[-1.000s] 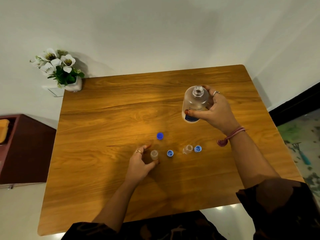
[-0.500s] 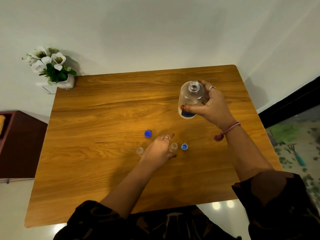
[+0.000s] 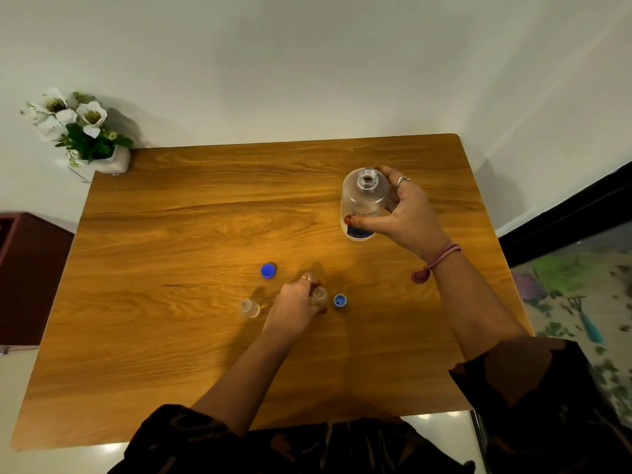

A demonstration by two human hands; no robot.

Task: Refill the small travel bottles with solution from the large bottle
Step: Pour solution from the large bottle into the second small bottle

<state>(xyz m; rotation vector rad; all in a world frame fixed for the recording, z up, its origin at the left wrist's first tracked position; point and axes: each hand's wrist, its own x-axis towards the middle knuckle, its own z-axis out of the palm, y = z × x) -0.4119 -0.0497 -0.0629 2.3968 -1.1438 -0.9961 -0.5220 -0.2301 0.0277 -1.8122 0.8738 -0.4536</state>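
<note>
My right hand point(image 3: 408, 217) grips the large clear bottle point(image 3: 363, 203), which is uncapped and upright over the wooden table point(image 3: 191, 336) at the right. My left hand point(image 3: 295, 302) is closed around a small clear travel bottle point(image 3: 319, 295) standing near the table's middle. A second small clear bottle point(image 3: 250, 308) stands open, just left of that hand. A blue cap point(image 3: 267, 270) lies behind the hand, and a smaller blue cap point(image 3: 340, 300) lies right of the held small bottle.
A white pot of white flowers point(image 3: 83, 135) stands at the table's far left corner. A dark red cabinet point(image 3: 30, 275) is beside the table on the left. A patterned floor mat point(image 3: 581, 302) lies to the right.
My left hand left the left small bottle and moved right, closing on the other small bottle. The right hand keeps holding the large bottle upright. The camera view shifted slightly.
</note>
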